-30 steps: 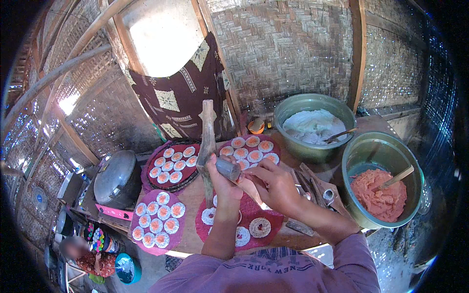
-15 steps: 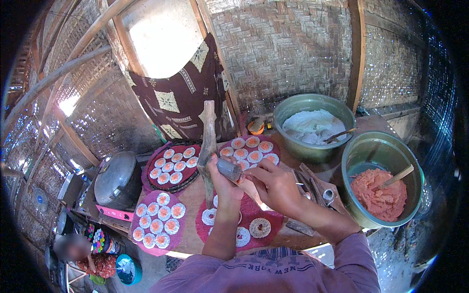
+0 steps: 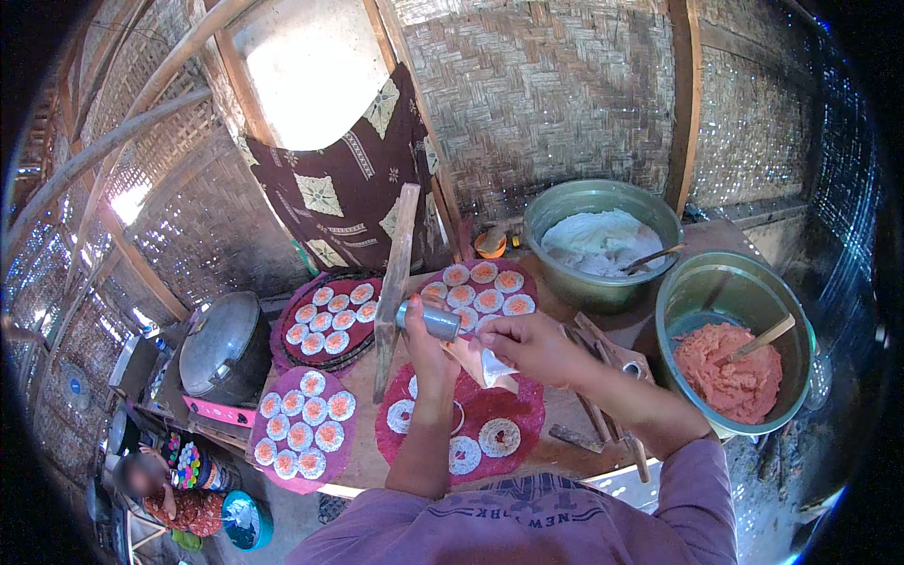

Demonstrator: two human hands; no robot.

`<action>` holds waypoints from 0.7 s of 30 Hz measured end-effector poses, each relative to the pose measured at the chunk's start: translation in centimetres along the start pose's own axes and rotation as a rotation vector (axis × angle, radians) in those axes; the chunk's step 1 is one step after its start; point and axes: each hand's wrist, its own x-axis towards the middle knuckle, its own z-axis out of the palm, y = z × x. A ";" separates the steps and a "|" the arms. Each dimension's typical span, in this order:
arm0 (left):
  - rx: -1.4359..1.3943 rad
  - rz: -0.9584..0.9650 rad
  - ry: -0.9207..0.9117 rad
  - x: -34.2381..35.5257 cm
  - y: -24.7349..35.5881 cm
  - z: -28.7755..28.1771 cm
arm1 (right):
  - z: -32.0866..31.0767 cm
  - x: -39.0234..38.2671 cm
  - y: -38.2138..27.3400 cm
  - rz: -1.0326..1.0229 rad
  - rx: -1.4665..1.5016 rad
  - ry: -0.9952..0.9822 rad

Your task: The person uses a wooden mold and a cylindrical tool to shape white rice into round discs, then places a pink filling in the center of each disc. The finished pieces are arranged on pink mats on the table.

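My left hand (image 3: 428, 350) is closed around a short grey metal cylinder (image 3: 439, 323), which lies almost level and has a blue-green edge. A rough wooden bar (image 3: 394, 282) stands beside that hand; whether it joins the cylinder is hidden. My right hand (image 3: 532, 348) pinches close to the cylinder's right end, at a pale, flat, shiny piece (image 3: 496, 365) whose kind I cannot make out. Below both hands is a round red sheet (image 3: 527, 405) bearing white stringy rounds, such as one white round (image 3: 499, 437).
More sheets hold white rounds with orange centres (image 3: 300, 436). At the right stand a green basin of white dough (image 3: 603, 235) and one of pink dough (image 3: 730, 367), near a holed wooden tool (image 3: 612, 386). A lidded pot (image 3: 226, 344) and another person (image 3: 179, 508) are at the left.
The wooden bar's top has tipped right, and the cylinder has turned so its blue-green edge shows. My right hand has drawn slightly lower. The holed wooden tool at the right lies differently.
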 end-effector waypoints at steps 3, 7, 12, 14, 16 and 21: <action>0.000 -0.023 0.006 0.2 -0.2 -0.1 | 0.6 -0.7 0.4 -0.649 -1.075 0.480; 0.021 -0.040 -0.030 0.4 -0.3 -0.5 | 1.3 -0.6 0.2 -0.419 -0.702 0.342; 0.021 0.036 -0.111 0.4 -0.1 -0.6 | 1.6 -0.1 0.1 -0.128 0.018 0.166; 0.039 0.026 -0.063 0.3 0.1 -0.4 | 2.0 -0.3 0.3 -0.184 -0.029 0.212; 0.055 0.015 -0.016 0.2 0.2 -0.2 | 2.3 -0.2 0.5 -0.264 -0.108 0.267; -0.045 -0.015 -0.049 -0.1 -0.1 0.0 | 2.0 0.4 0.4 -0.471 -0.369 0.335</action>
